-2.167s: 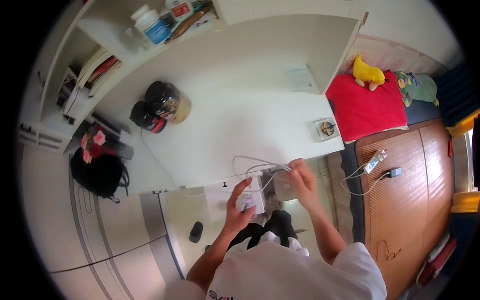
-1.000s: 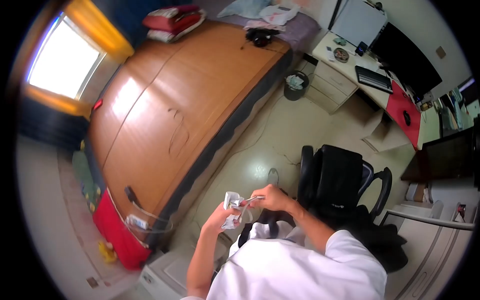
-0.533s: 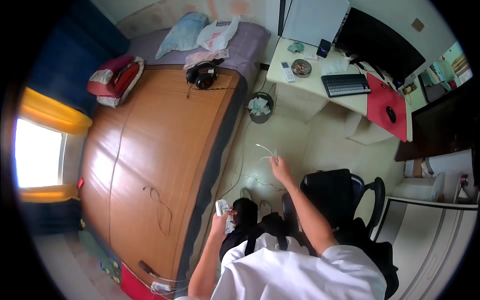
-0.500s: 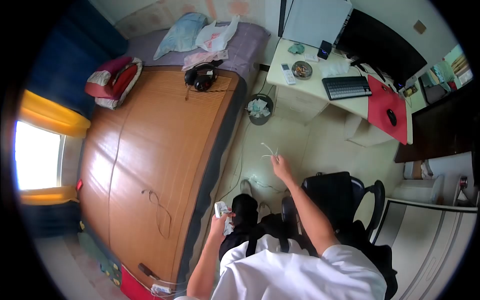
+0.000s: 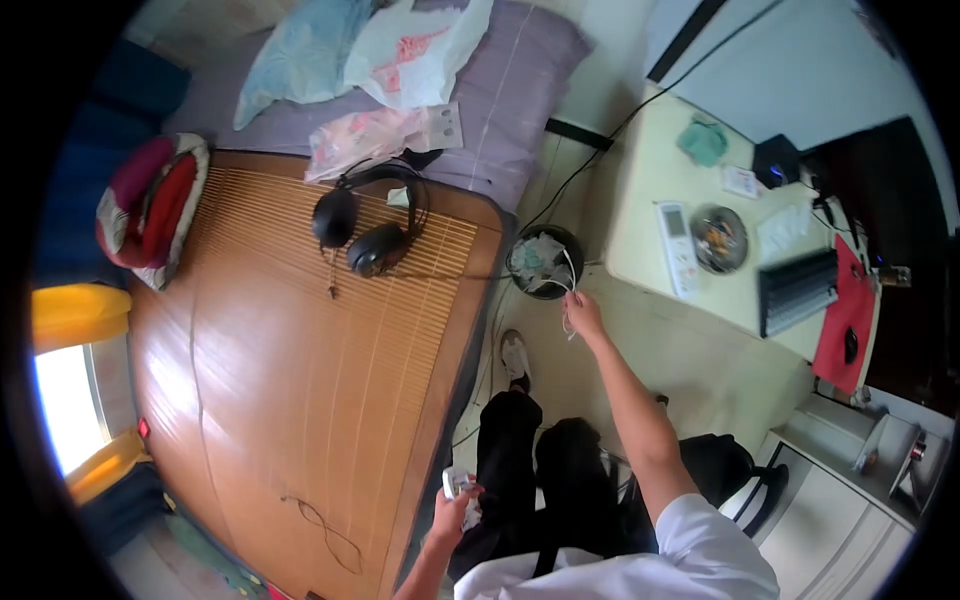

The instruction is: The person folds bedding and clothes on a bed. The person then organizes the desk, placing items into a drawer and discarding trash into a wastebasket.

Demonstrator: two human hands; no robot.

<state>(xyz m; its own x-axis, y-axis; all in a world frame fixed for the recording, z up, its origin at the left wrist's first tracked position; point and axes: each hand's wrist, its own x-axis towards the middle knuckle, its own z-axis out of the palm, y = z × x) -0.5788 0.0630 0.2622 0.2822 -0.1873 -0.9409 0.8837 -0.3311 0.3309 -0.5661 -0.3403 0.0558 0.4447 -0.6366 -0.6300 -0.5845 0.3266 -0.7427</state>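
Note:
My right hand [image 5: 584, 314] is closed on a thin white cord [image 5: 571, 262], its loose ends sticking out past the fingers. It reaches forward to the near side of a dark waste bin [image 5: 573, 242], and the cord overlaps the bin in view. Crumpled pale tissues [image 5: 538, 258] lie inside the bin. Low beside the bed, my left hand [image 5: 452, 515] grips a small white object [image 5: 459, 483] with a pale, crinkled piece hanging under it. What kind of object this is I cannot make out.
On the left, the bed [image 5: 290, 350] carries black headphones [image 5: 365, 225] and a thin cable [image 5: 325, 530]. To the right, the desk [image 5: 640, 230] holds a remote [image 5: 677, 250], an ashtray [image 5: 719, 239] and a keyboard [image 5: 797, 290]. A black chair [image 5: 715, 470] stands close behind my right arm.
I have stepped forward towards the bin and desk. My right hand has brought the white cord from above bare floor to the bin. My left hand still holds the white object.

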